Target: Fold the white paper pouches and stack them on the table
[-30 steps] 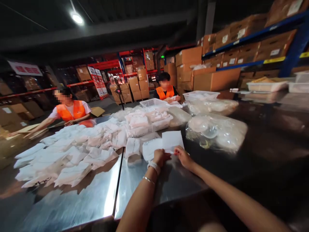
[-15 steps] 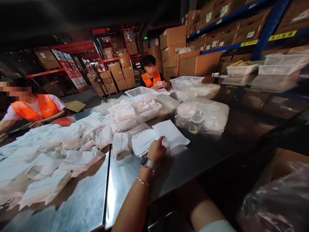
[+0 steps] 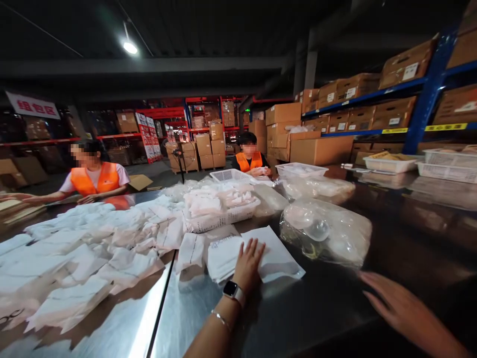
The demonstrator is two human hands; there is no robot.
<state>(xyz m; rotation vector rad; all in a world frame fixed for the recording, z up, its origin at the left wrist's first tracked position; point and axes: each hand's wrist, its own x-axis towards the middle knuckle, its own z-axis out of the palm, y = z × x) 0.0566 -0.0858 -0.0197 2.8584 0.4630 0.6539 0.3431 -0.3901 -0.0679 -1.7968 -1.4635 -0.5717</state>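
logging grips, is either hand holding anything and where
Nothing is gripped. The left hand lies flat on the white paper bag near its left edge; the right hand hovers open.

Left hand (image 3: 249, 262), earlier curled at the flat white paper packet's (image 3: 278, 256) near edge, now lies spread flat on it. Right hand (image 3: 400, 306) reappears, open, near right.

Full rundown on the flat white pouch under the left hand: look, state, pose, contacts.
The white pouch is a flat, roughly rectangular packet, matte and paper-like, blank on the side that shows. It lies flat on the steel table, skewed, one corner pointing toward the near right. The left hand rests palm-down with fingers spread over its left edge. Its left side meets a similar white packet with faint print. A clear plastic bag lies just beyond it, apparently not touching.
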